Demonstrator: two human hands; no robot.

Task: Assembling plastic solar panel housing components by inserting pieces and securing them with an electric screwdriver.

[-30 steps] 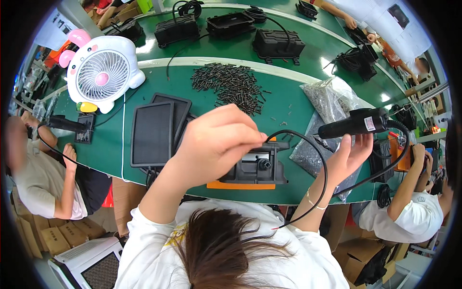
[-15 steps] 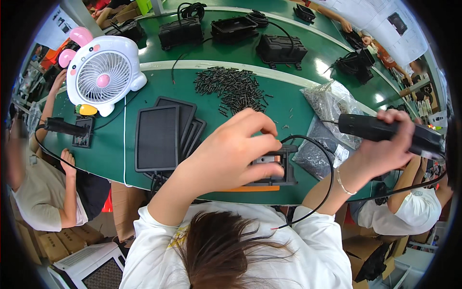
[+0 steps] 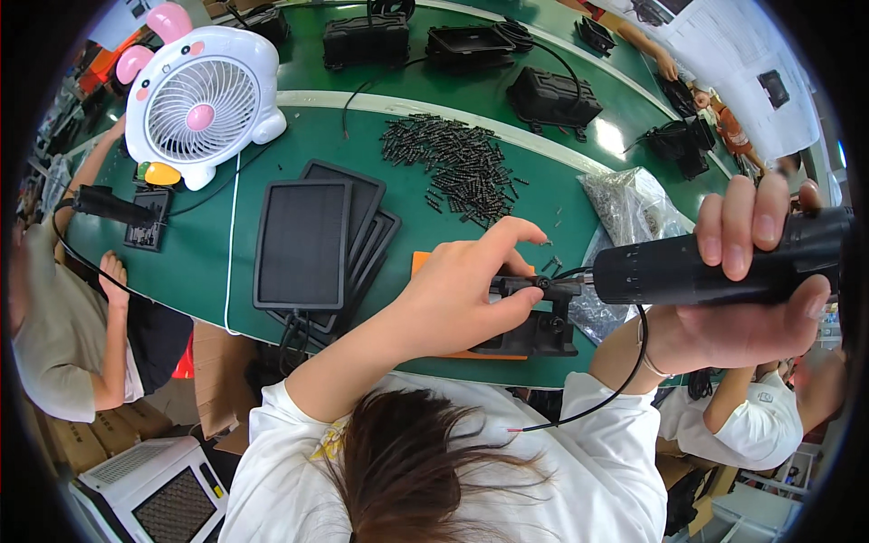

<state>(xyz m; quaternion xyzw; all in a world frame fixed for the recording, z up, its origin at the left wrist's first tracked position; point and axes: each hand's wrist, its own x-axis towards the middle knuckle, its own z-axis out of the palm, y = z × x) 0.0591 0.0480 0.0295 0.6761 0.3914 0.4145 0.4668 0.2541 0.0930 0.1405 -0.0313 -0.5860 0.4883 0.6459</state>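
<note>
My right hand is wrapped round a black electric screwdriver, held nearly level with its tip pointing left. That tip meets the right side of a small black plastic housing; the exact contact point is too small to make out. My left hand steadies the housing, thumb and a finger closed on its upper part and the index finger raised. Beneath lies an orange pad, partly covered by my hand. A black cable runs from the housing past my right wrist, its bare end over my shirt.
Beyond my left hand spreads a heap of dark screws. Flat black panels are stacked on the left, near a rabbit-shaped fan. Clear plastic bags lie to the right. Black boxes stand farther back. Co-workers sit on both sides.
The screwdriver has swung down and left, bringing its tip to the housing. My left fingers have shifted onto the housing's upper part, and the housing sits turned differently. The whole view has shifted slightly.
</note>
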